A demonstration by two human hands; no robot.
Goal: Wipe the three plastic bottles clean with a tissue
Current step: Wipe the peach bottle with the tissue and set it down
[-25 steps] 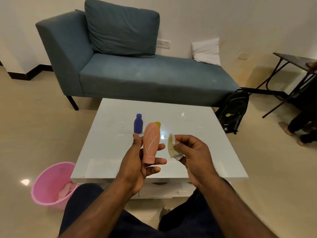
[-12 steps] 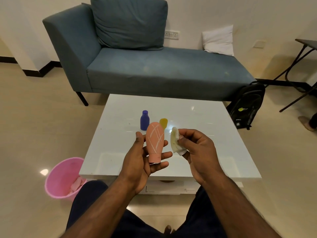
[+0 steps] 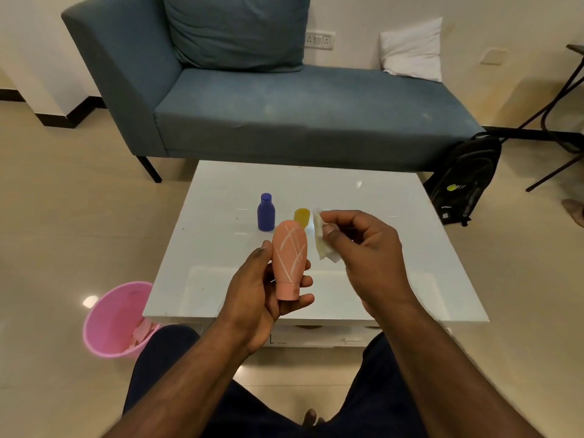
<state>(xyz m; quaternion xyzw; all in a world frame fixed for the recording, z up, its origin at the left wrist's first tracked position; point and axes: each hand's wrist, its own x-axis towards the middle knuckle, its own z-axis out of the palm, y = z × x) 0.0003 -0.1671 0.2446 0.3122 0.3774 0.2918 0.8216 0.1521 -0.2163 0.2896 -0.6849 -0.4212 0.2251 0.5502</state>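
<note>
Left hand [image 3: 252,295] is gripping the pink bottle [image 3: 289,259] cap-down, right hand [image 3: 363,248] is pinching the tissue [image 3: 320,240] just beside it, so I'm guessing it's about to be rubbing those white streaks off.

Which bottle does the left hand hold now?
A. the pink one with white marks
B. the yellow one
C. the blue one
A: the left hand grips the pink bottle, while the blue bottle and yellow bottle stand on the white table.
</note>
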